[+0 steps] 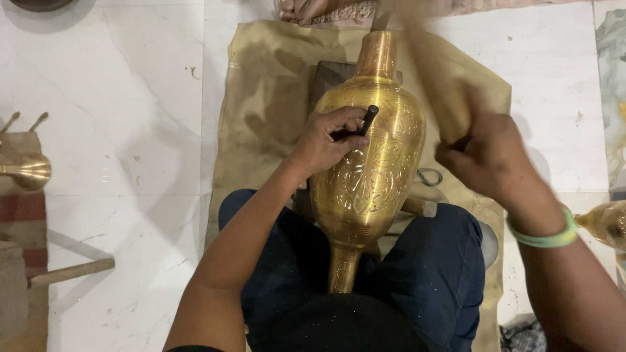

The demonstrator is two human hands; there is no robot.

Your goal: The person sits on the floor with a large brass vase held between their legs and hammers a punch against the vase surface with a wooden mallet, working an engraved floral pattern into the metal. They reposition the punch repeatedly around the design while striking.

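Engraving seems underway: the left hand (pixel 326 140) is pinching a dark chisel (pixel 366 122) against the brass vase (pixel 368 169) while the right hand (pixel 489 160), grip wrapped around a blurred mallet (pixel 433 85), is needing a square strike next.

White marble floor (pixel 130 98) under tan cloth (pixel 261 98)

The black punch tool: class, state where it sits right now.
In the head view, the black punch tool sits centre frame, pinched in the left hand and pressed against the upper body of the engraved brass vase lying across the person's lap.
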